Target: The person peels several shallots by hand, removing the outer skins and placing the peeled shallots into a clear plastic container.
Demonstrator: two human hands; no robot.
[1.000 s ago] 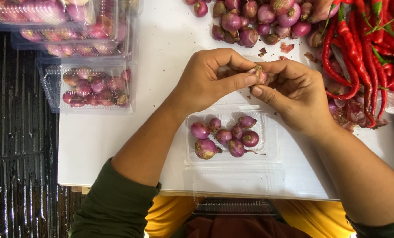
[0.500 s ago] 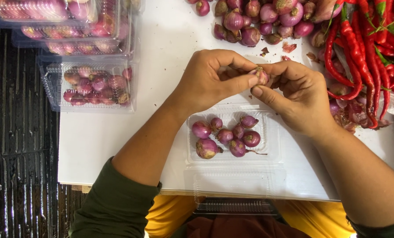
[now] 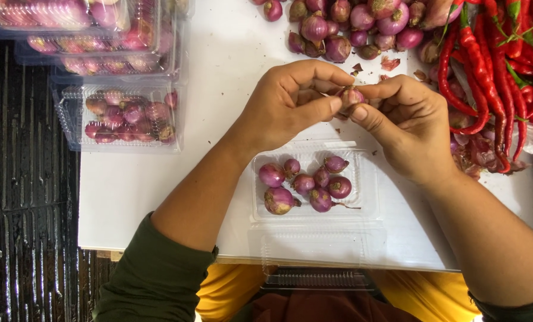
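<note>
- I see both hands meeting over one small shallot (image 3: 351,95), pinched between them above the white table (image 3: 231,53).
- My left hand (image 3: 290,104) grasps the shallot from its side, thumb pressed along the bulb's lower edge and fingers curled over the top.
- My right hand (image 3: 406,122) grasps the same shallot from the other side, thumb tip against it and fingers arched above.
- The shallot is held in the air, clear of the table, just above the far edge of the open clear tray (image 3: 365,203).
- That tray lies right below the hands and holds a handful of peeled purple shallots, its lid folded open toward me.
- Beyond the hands I see a loose pile of shallots (image 3: 338,27) with bits of skin near it.
- Red chillies (image 3: 478,71) lie just right of the right hand.
- On the left stand closed clear boxes of shallots (image 3: 123,113), stacked, well apart from the hands.
</note>
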